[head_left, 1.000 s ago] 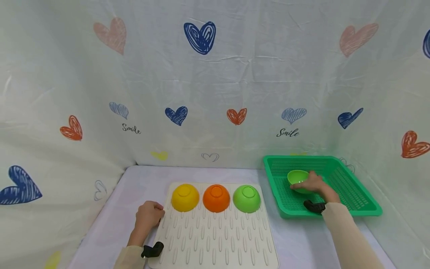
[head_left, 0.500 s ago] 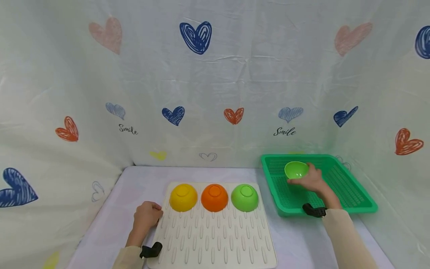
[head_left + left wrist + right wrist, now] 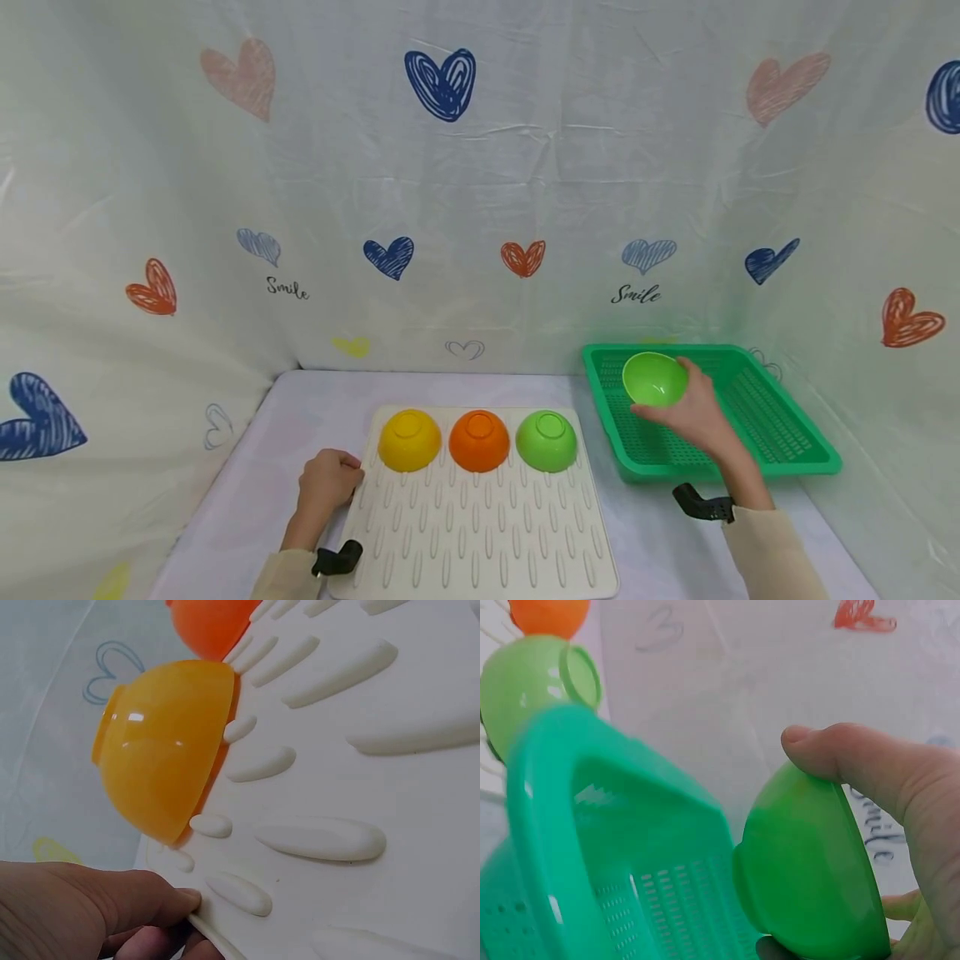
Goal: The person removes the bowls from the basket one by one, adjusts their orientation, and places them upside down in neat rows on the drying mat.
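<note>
My right hand (image 3: pixel 697 408) holds a green bowl (image 3: pixel 655 380) over the green basket (image 3: pixel 637 475), its open side tilted toward me. In the right wrist view the thumb lies on one side of this bowl (image 3: pixel 806 862), with fingers on the other. My left hand (image 3: pixel 328 483) pinches the left edge of the ribbed white drying mat (image 3: pixel 480 533); its thumb shows on top in the left wrist view. Along the mat's far edge, upside down in a row, are a yellow bowl (image 3: pixel 409 441), an orange bowl (image 3: pixel 479 442) and a light green bowl (image 3: pixel 547 442).
The basket stands at the back right of the table, just right of the mat. A white sheet with printed hearts (image 3: pixel 440 83) hangs behind and on both sides. Pale cloth (image 3: pixel 315 408) covers the table.
My right hand has raised the green bowl off the basket floor and moved it slightly left, tipping its opening more toward me. My left hand stays at the mat's edge.
</note>
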{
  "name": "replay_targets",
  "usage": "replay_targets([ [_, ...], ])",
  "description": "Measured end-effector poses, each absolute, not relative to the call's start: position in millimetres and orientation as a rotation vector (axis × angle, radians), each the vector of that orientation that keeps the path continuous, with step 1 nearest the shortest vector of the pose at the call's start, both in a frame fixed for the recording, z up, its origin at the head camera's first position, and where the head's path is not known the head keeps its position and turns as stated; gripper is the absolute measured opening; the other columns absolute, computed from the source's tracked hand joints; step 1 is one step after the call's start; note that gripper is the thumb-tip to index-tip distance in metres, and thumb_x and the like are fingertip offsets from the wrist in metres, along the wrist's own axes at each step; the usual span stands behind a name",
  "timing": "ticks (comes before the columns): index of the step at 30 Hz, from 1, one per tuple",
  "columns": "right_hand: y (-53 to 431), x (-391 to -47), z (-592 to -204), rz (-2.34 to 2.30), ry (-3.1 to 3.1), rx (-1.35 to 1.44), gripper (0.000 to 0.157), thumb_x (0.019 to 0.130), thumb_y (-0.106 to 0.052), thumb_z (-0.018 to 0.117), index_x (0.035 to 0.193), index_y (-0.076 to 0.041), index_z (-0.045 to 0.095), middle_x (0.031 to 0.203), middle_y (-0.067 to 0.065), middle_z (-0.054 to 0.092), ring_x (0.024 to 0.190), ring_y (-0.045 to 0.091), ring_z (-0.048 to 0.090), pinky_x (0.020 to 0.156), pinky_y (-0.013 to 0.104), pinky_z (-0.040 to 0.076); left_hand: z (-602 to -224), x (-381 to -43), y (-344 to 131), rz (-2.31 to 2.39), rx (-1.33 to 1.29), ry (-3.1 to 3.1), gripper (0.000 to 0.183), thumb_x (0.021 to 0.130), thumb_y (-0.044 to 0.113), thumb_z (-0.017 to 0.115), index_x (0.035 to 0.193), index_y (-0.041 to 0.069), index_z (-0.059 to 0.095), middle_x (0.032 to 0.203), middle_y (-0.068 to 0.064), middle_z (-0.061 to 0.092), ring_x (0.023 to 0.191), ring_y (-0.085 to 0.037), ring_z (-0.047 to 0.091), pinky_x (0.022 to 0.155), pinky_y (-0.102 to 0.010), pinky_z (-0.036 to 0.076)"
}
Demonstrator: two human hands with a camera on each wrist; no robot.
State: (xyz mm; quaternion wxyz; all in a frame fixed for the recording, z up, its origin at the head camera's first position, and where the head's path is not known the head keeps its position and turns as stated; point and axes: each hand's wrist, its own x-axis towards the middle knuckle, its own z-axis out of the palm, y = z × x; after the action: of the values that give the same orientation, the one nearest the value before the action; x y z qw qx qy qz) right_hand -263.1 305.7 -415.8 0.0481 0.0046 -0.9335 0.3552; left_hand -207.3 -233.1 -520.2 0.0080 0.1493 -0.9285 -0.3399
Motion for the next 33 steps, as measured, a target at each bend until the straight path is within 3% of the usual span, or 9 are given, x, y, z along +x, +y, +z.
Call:
replay_targets([
  [12, 253.8, -217.6, -416.3, 1.143, -2.733, 0.077, 0.126, 0.073, -0.038, 0.092, 0.163, -0.001, 0.012, 0.150, 0.035, 0.030, 0.125, 0.051, 0.046, 0.092, 0.067, 0.050, -520.0, -206.6, -232.4, -1.089, 0.462, -2.901, 0.017, 0.090, 0.011, 0.069, 0.097, -0.004, 0.076, 0.074, -0.006, 0.072, 0.054, -0.015, 0.061, 0.057, -0.037, 0.052],
  [22, 192.7, -191.3, -450.1, 1.345, -2.648, 0.179, 0.125, 0.065, -0.037, 0.097, 0.161, -0.005, 0.024, 0.153, 0.025, 0.035, 0.127, 0.045, 0.053, 0.092, 0.060, 0.053, -517.1, -206.2, -232.7, -1.081, 0.478, -2.909, 0.017, 0.089, 0.011, 0.069, 0.097, -0.003, 0.076, 0.074, -0.006, 0.072, 0.055, -0.016, 0.061, 0.057, -0.035, 0.051],
  [33, 130.0, -169.9, -483.1, 1.658, -2.599, 0.192, 0.128, 0.057, -0.029, 0.101, 0.160, -0.016, 0.026, 0.151, 0.015, 0.042, 0.127, 0.036, 0.053, 0.093, 0.049, 0.052, -521.1, -206.4, -234.0, -1.106, 0.485, -2.906, 0.019, 0.092, 0.013, 0.067, 0.099, -0.003, 0.076, 0.074, -0.005, 0.072, 0.056, -0.015, 0.061, 0.055, -0.033, 0.049],
])
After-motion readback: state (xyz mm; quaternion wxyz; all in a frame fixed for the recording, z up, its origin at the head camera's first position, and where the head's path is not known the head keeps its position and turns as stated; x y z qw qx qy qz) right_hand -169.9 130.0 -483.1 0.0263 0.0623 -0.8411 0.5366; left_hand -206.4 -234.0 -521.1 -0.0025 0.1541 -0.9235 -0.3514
